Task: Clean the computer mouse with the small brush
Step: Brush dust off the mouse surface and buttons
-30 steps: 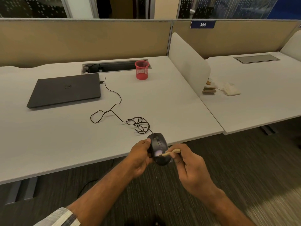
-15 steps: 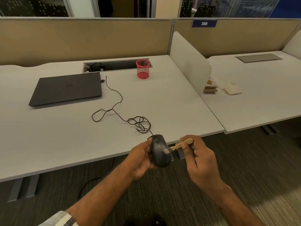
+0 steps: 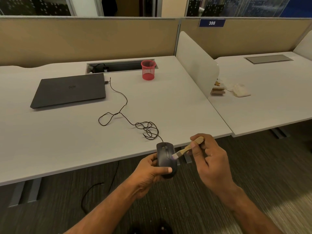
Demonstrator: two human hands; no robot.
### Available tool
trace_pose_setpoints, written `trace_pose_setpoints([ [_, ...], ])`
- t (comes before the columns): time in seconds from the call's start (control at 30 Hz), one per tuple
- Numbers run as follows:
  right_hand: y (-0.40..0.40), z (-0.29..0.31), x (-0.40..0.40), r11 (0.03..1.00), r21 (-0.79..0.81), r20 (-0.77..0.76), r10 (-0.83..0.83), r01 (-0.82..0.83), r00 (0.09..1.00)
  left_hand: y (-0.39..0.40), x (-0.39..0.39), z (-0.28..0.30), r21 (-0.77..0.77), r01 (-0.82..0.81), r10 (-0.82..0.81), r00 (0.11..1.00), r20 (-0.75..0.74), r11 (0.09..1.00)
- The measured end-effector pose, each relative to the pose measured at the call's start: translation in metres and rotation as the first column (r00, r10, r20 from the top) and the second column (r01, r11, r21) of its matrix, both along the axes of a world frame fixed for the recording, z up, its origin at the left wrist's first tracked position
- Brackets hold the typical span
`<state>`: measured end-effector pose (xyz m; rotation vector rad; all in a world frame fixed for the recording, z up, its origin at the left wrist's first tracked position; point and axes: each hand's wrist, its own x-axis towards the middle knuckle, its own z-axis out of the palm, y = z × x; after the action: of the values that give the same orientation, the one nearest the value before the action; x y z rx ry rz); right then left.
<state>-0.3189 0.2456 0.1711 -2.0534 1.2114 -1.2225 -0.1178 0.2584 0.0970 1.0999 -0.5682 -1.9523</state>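
Note:
A black wired computer mouse (image 3: 164, 156) is held in front of the desk's front edge, top side up, by my left hand (image 3: 150, 173), thumb across its rear end. My right hand (image 3: 209, 159) grips a small wooden-handled brush (image 3: 187, 148) at an angle. The brush's pale bristles touch the right side of the mouse's top, next to the scroll wheel. The mouse's thin black cable (image 3: 133, 123) loops over the desk and runs to the closed laptop.
A closed dark laptop (image 3: 69, 90) lies at the back left of the white desk (image 3: 67, 141). A red mesh cup (image 3: 148, 70) stands by the cable tray opening. A white divider (image 3: 194, 65) separates the neighbouring desk, where crumpled tissue (image 3: 238, 90) lies. Carpet floor below.
My left hand has turned the mouse more top-up and shifted its thumb to the rear. My right hand has risen to the right, brush now angled down onto the mouse's right side.

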Motion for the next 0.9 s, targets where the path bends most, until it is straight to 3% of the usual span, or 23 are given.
trace_pose_setpoints([
  [0.27, 0.005, -0.006, 0.017, 0.996, 0.055, -0.019, 0.074, -0.073, 0.997, 0.011, -0.006, -0.005, -0.028, -0.035, 0.037, 0.997, 0.063, 0.999],
  [0.4, 0.004, -0.001, 0.021, 1.000, 0.007, 0.030, 0.008, -0.008, 1.000, 0.016, -0.008, -0.007, -0.041, -0.037, 0.040, 0.995, 0.088, 0.998],
  [0.53, 0.007, 0.001, 0.030, 0.992, -0.118, -0.138, -0.049, 0.033, 0.989, 0.016, -0.015, -0.009, -0.066, -0.032, 0.040, 0.991, 0.127, 0.997],
  [0.63, 0.015, -0.002, 0.041, 0.993, -0.115, -0.197, -0.015, -0.007, 0.980, 0.016, -0.020, -0.009, -0.080, -0.026, 0.035, 0.992, 0.120, 0.996],
  [0.73, 0.019, -0.005, 0.046, 0.999, -0.044, -0.157, 0.019, -0.026, 0.987, 0.018, -0.021, -0.010, -0.079, 0.000, 0.009, 0.993, 0.121, 0.997],
  [0.9, 0.001, 0.003, 0.029, 0.994, -0.062, -0.068, -0.089, 0.085, 0.994, 0.018, -0.018, -0.017, -0.018, -0.002, 0.004, 0.995, 0.097, 1.000],
])
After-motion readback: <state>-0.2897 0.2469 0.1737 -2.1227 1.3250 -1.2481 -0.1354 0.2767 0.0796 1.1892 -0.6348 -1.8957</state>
